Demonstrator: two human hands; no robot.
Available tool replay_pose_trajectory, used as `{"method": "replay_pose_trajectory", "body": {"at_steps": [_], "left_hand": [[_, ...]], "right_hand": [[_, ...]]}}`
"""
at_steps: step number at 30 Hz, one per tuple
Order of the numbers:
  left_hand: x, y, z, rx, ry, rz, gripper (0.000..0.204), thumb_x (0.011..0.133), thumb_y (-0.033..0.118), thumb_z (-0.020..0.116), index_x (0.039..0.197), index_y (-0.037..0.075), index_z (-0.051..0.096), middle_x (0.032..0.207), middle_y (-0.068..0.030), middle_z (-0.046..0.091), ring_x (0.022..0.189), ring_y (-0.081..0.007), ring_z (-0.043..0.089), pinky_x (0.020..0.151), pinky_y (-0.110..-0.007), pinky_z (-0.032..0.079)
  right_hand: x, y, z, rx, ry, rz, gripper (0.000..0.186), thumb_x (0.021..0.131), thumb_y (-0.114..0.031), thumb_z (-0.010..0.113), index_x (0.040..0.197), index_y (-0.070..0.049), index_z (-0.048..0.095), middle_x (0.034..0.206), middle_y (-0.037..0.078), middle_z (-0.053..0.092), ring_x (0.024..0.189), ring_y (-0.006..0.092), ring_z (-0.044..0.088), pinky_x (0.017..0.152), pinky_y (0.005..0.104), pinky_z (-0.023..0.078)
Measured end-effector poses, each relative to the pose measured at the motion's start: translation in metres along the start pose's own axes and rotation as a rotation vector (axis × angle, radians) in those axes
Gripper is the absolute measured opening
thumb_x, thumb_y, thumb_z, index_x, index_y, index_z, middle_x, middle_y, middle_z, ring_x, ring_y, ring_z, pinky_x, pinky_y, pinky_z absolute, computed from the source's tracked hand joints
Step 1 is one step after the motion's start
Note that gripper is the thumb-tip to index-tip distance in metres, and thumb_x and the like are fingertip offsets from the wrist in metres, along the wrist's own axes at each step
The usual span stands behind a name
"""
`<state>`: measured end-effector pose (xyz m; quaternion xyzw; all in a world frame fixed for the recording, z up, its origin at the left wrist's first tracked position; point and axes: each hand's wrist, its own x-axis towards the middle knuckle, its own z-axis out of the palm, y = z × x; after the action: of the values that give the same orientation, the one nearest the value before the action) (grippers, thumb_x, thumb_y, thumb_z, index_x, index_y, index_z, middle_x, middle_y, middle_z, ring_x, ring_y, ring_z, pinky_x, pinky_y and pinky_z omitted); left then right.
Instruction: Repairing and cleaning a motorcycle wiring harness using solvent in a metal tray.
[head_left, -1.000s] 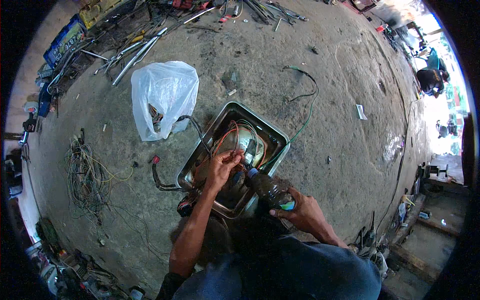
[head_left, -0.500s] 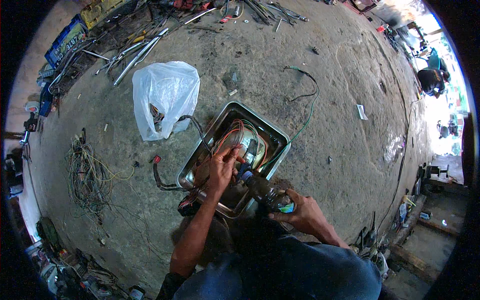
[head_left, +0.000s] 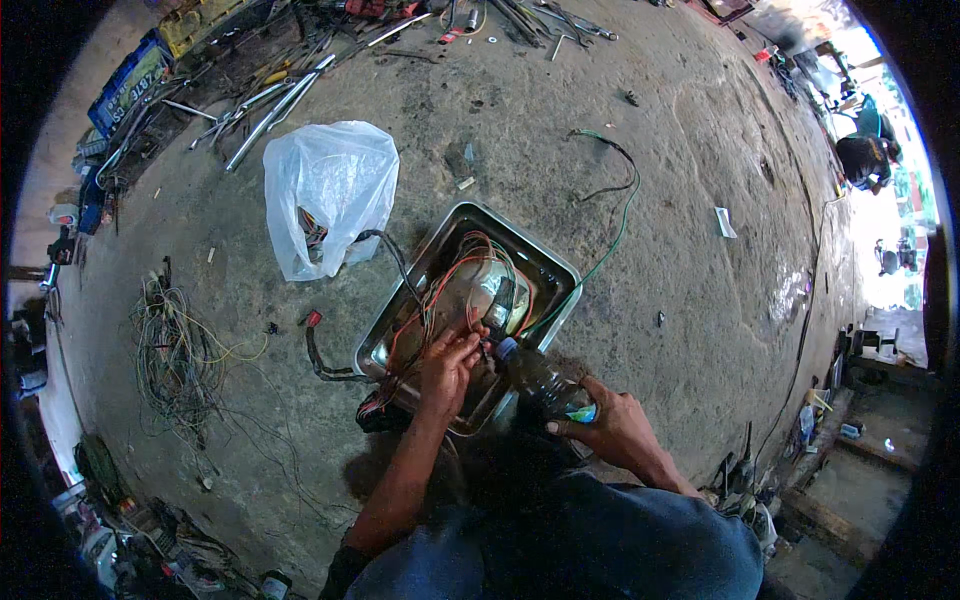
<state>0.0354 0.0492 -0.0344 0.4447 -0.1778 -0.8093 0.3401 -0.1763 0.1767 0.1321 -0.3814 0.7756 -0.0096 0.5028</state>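
Note:
My left hand (head_left: 450,370) is closed over a metal tray (head_left: 552,262), its fingers pinching the thin coloured wires (head_left: 437,300) of a wiring harness. A small dark piece, too unclear to name, shows at the fingertips. My right hand (head_left: 615,432) is wrapped round the base of a clear plastic bottle (head_left: 538,383) with dark contents. The bottle lies tilted, its bluish cap end pointing at my left fingertips. Inside the tray, wires loop over a rounded, shiny object (head_left: 488,290). A green wire (head_left: 612,245) runs out over the tray's right rim.
A white plastic bag (head_left: 335,195) holding wires stands beyond the tray, joined by a dark cable. A tangled wire bundle (head_left: 180,350) lies on the floor at left. Metal tools (head_left: 280,110) and bars lie at the far left. Another person (head_left: 865,160) is at the far right.
My left hand has drawn back slightly toward me, and the wires now sit lower. The bottle's cap end has shifted a little to the right, away from my left fingers.

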Motion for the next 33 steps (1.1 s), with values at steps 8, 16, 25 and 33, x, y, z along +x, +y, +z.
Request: {"method": "replay_pose_trajectory", "body": {"at_steps": [8, 16, 25, 33], "left_hand": [[-0.008, 0.005, -0.007, -0.100, -0.059, -0.031, 0.032, 0.112, 0.021, 0.058, 0.141, 0.009, 0.063, 0.099, -0.0025, 0.067, 0.070, -0.0089, 0.055, 0.063, -0.028, 0.047], [0.006, -0.007, -0.015, -0.202, -0.124, -0.118, 0.029, 0.114, 0.021, 0.053, 0.132, 0.000, 0.062, 0.100, -0.0061, 0.065, 0.083, -0.0139, 0.060, 0.075, -0.032, 0.050], [-0.003, -0.010, -0.011, -0.137, -0.120, -0.055, 0.022, 0.110, 0.019, 0.063, 0.124, 0.003, 0.063, 0.101, -0.0043, 0.063, 0.087, -0.0150, 0.061, 0.079, -0.033, 0.052], [-0.002, -0.012, -0.008, -0.073, -0.106, 0.070, 0.025, 0.108, 0.023, 0.067, 0.122, 0.004, 0.059, 0.100, -0.0032, 0.061, 0.087, -0.0135, 0.059, 0.078, -0.032, 0.051]], "right_hand": [[-0.001, -0.002, 0.002, 0.059, 0.002, -0.075, 0.075, 0.082, -0.066, 0.082, 0.130, -0.011, 0.064, 0.103, 0.026, 0.077, 0.103, 0.0490, 0.072, 0.090, 0.0562, 0.057], [0.002, -0.003, 0.001, 0.003, -0.015, -0.025, 0.077, 0.082, -0.069, 0.081, 0.124, -0.008, 0.063, 0.105, 0.028, 0.075, 0.105, 0.0495, 0.072, 0.090, 0.0567, 0.056], [0.002, -0.004, -0.001, 0.014, -0.012, -0.019, 0.079, 0.082, -0.069, 0.080, 0.127, -0.007, 0.062, 0.106, 0.028, 0.076, 0.105, 0.0498, 0.072, 0.091, 0.0566, 0.056], [0.000, -0.008, -0.003, 0.001, -0.002, -0.006, 0.073, 0.082, -0.064, 0.083, 0.123, -0.007, 0.063, 0.104, 0.024, 0.076, 0.102, 0.0462, 0.073, 0.090, 0.0546, 0.056]]}}
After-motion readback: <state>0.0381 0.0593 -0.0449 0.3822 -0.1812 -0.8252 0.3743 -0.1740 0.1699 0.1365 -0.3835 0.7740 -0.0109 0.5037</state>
